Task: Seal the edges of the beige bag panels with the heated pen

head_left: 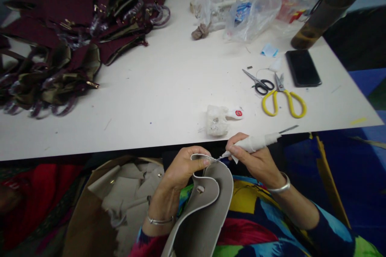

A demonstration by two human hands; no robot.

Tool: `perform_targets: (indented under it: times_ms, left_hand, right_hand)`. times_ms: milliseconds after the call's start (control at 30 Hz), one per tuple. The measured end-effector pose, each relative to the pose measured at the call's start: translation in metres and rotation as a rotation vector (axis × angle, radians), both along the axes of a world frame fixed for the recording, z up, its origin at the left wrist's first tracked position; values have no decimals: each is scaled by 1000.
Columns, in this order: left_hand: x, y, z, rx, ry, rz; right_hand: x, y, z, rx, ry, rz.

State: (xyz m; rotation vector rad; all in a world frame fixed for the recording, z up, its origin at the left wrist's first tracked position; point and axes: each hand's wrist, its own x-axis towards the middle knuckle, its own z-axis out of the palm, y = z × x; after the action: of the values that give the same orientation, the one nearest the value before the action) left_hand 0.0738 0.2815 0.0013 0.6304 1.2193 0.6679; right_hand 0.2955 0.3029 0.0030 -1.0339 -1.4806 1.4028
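Note:
My left hand (183,168) is closed, pinching the top edge of a curved grey leather piece (208,209) that rests on my lap. My right hand (256,158) is closed round a slim tool wrapped in white tape (259,141), its metal end sticking out to the right. The tool's tip touches the leather edge beside my left thumb. Both wrists wear silver bangles.
On the white table (169,88) lie yellow-handled scissors (283,98), small black scissors (261,84), a black phone (302,68), a crumpled white wad (217,120), clear plastic bags (253,12) and a heap of maroon bags (66,40). A box of grey pieces (120,196) sits at lower left.

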Motion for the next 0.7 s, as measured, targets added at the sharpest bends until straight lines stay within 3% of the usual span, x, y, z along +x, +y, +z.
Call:
perform_targets:
  times_ms: [467, 700]
  left_hand:
    - [-1, -5, -2, -10, -43, -23]
    - [7, -6, -1, 42, 3, 42]
  right_hand:
    - [-3, -1, 7, 78, -55, 36]
    - [-4, 1, 2, 73, -74, 25]
